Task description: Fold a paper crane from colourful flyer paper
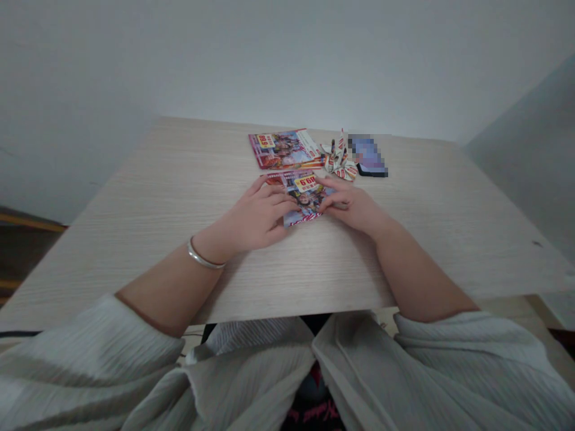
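Both at the centre of the head view: left hand and right hand, touching a colourful printed leaflet flat on a pale wood-grain table. Left fingers loosely extended over the leaflet's left part, hand open, silver bangle at the wrist. Right fingers bent at the leaflet's right side; cannot tell whether pinching the paper. At upper centre, just above the leaflet, more printed paper with matching pictures; touching its right end, a folded paper shape. Just right of that, a phone, partly pixelated.
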Demonstrator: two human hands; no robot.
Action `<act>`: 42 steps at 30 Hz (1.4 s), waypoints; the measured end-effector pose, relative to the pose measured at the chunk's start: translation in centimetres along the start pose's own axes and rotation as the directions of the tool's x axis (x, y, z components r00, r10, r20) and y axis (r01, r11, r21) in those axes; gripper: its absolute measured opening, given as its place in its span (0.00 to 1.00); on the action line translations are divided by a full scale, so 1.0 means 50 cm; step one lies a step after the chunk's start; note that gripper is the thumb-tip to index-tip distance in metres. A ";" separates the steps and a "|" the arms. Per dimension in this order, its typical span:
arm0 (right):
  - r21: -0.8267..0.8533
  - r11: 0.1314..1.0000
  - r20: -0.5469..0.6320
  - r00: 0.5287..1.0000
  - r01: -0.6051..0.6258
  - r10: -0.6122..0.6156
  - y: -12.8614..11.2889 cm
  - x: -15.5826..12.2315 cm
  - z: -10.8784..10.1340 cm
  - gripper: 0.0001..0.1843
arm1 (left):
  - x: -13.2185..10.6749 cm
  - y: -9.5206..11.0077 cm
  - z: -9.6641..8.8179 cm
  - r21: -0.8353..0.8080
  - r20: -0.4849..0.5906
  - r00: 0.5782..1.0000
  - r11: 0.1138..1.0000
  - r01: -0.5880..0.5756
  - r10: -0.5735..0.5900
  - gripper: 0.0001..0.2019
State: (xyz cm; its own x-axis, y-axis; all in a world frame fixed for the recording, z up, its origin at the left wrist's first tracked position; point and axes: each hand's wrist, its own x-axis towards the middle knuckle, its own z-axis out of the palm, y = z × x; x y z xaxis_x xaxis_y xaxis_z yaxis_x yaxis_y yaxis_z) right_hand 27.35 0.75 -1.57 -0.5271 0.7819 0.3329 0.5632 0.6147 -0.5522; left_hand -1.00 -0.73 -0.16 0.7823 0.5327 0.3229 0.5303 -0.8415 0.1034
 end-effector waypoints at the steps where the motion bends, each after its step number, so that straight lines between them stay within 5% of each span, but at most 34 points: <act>1: 0.037 0.999 0.032 0.999 -0.012 0.010 0.001 -0.002 -0.007 0.09 | 0.000 0.000 -0.002 0.007 -0.016 1.000 1.000 -0.001 0.001 0.20; 6: 0.121 0.993 0.128 0.992 -0.005 -0.011 -0.001 -0.007 -0.021 0.07 | 0.004 0.004 -0.013 0.081 0.009 1.000 0.997 0.009 -0.010 0.18; 17: -0.026 0.999 0.125 0.991 -0.040 0.043 -0.004 -0.007 -0.021 0.08 | 0.016 0.022 -0.026 0.070 0.168 0.985 0.997 0.030 -0.041 0.18; 26: -0.083 0.996 0.036 0.999 -0.026 0.029 0.001 -0.002 -0.001 0.07 | 0.019 0.020 -0.027 0.045 0.183 0.983 0.998 -0.039 0.030 0.20; 42: -0.074 0.997 -0.073 0.997 0.014 -0.020 -0.019 0.008 0.018 0.06 | 0.022 0.024 -0.015 -0.001 0.127 0.991 0.999 0.032 -0.032 0.20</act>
State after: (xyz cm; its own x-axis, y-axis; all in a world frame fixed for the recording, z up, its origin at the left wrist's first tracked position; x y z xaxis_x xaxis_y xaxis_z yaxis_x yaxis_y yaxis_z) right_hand 26.04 0.36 -1.58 -0.4901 0.7752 0.3986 0.6014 0.6317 -0.4891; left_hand 0.23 -1.21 1.00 0.8004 0.5661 0.1971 0.5547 -0.8241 0.1146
